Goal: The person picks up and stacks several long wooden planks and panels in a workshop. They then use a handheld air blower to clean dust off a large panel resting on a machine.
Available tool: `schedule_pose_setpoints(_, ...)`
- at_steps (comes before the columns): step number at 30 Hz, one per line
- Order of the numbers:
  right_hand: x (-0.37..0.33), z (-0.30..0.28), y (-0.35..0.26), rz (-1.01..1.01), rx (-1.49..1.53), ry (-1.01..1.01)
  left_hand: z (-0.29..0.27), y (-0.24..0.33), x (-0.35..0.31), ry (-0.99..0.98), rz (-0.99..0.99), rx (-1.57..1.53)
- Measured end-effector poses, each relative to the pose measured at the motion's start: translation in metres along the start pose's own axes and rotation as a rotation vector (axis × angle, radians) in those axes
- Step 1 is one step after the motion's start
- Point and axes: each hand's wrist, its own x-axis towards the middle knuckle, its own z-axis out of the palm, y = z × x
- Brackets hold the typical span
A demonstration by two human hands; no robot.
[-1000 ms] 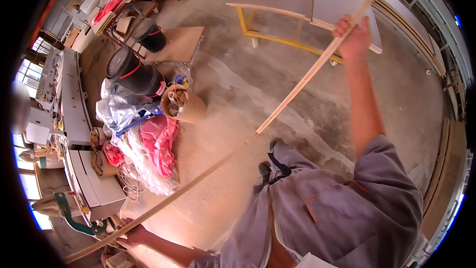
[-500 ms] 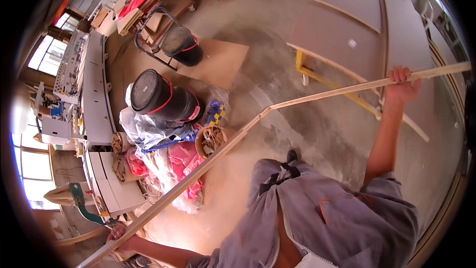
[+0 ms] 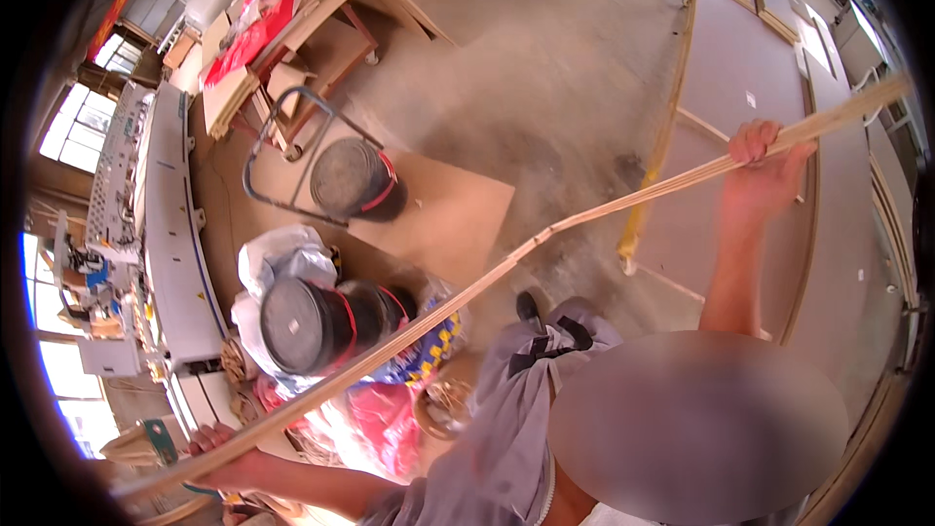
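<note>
Long thin wooden strips (image 3: 458, 300) run slantwise across the whole head view, from low on the left to high on the right. They bend slightly near the middle, where there seems to be a joint or overlap. My left hand (image 3: 229, 463) is closed round the lower left end, beside the white cabinet. Near the upper right end, my right hand (image 3: 765, 161) grips the strips with its fingers curled over them, arm raised. The strips pass in front of the black lidded buckets and the bags on the floor.
Black buckets (image 3: 297, 326) stand among plastic bags, with another bucket (image 3: 353, 178) beside a hand trolley (image 3: 251, 170). A brown board (image 3: 467, 205) lies on the floor. A long machine (image 3: 170, 234) lines the left; large grey panels (image 3: 730, 78) are at right. A cart carries boards and red sheeting (image 3: 255, 34).
Both hands keep hold of the wooden strips. The view has shifted, so the buckets and cart now appear lower and the panels farther right. My right hand appears slightly lower and more left.
</note>
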Motion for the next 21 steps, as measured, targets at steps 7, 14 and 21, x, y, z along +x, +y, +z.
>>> schedule_pose_setpoints(7, 0.182, 0.027, 0.195, 0.033, -0.013, -0.141, 0.252, -0.174, 0.064, -0.043, -0.09, -0.079)
schedule_pose_setpoints(14, 0.353, 0.094, 0.414, 0.199, -0.047, -0.344, 0.514, -0.371, 0.075, -0.077, -0.129, -0.006)
schedule_pose_setpoints(21, 0.493, 0.174, 0.529, 0.41, -0.622, -0.634, 0.72, -0.562, 0.092, -0.072, -0.268, -0.093)
